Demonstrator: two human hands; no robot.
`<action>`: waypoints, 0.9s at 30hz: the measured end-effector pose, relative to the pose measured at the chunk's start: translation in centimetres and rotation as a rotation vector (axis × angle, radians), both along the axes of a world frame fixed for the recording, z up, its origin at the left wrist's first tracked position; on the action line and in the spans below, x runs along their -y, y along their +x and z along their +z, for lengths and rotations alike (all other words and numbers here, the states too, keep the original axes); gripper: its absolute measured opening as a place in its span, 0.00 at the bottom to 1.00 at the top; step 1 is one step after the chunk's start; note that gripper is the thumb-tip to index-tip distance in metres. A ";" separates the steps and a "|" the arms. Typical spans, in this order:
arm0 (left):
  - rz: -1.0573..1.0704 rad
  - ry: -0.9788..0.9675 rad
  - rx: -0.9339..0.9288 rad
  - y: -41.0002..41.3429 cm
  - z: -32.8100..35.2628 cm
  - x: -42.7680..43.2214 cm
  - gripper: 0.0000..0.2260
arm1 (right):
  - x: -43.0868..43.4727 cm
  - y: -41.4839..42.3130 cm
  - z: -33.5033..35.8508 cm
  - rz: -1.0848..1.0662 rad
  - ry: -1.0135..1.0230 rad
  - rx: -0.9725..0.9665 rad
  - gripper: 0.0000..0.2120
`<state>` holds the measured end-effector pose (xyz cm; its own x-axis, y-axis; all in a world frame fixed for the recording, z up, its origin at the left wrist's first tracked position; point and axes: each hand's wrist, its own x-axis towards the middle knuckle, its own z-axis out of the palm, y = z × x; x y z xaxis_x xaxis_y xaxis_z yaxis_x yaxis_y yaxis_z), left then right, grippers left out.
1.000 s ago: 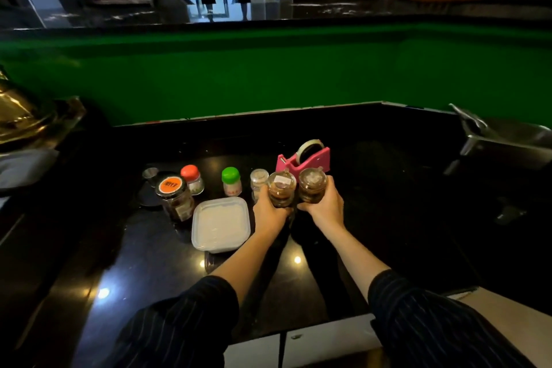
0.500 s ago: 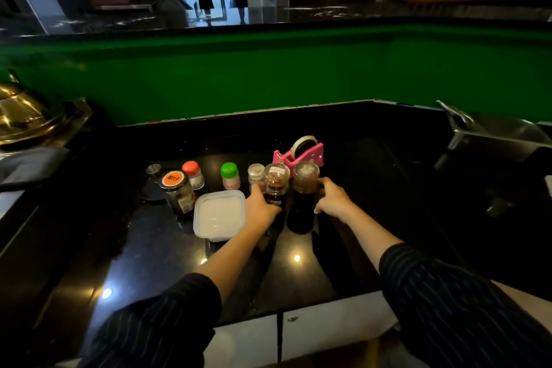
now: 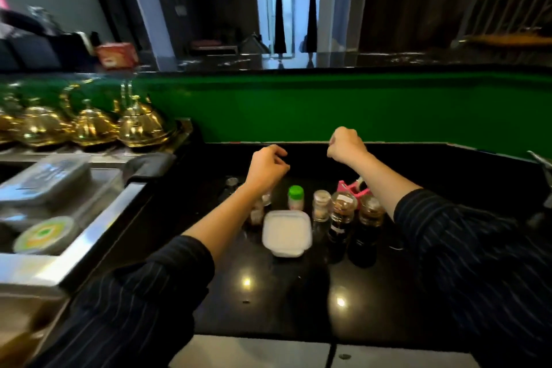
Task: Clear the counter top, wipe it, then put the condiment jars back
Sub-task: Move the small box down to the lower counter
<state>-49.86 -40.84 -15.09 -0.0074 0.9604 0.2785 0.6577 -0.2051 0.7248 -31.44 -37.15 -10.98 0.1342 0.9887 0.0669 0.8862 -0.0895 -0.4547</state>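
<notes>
Hands clear of the condiment jars (image 3: 342, 213) – the putting-back step looked close to done

The left hand (image 3: 267, 169) and right hand (image 3: 346, 145) hovered above the black counter top (image 3: 268, 293), fingers loosely curled and gripping nothing that I could see. Below the fingertips and nearer to me, the jars stood in a tight row: a green-capped jar (image 3: 295, 197) just under the left fingers, a small clear jar (image 3: 321, 206) beside it, and the brown jars (image 3: 370, 212) beneath the right forearm. A white tub (image 3: 286, 233) sat in front and a pink tape dispenser (image 3: 355, 188) behind. If any jar needed straightening, I'd say the next move would call for a careful reach down – the lids stood very close together
</notes>
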 end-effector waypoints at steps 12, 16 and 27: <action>0.324 0.155 -0.214 -24.9 9.9 -8.0 0.12 | -11.7 -24.5 3.0 0.556 0.163 -0.227 0.22; 0.374 0.203 -0.241 -31.9 12.9 -12.3 0.11 | -16.7 -31.3 5.7 0.597 0.269 -0.240 0.22; 0.510 0.275 -0.282 -44.7 18.5 -27.2 0.16 | -29.5 -44.4 9.7 0.688 0.511 0.000 0.23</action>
<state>-94.58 -13.61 3.42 -0.3350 0.7489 0.5718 0.8792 0.0302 0.4755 -75.86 -7.68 -1.26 -0.4849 0.6984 0.5264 0.6680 0.6842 -0.2925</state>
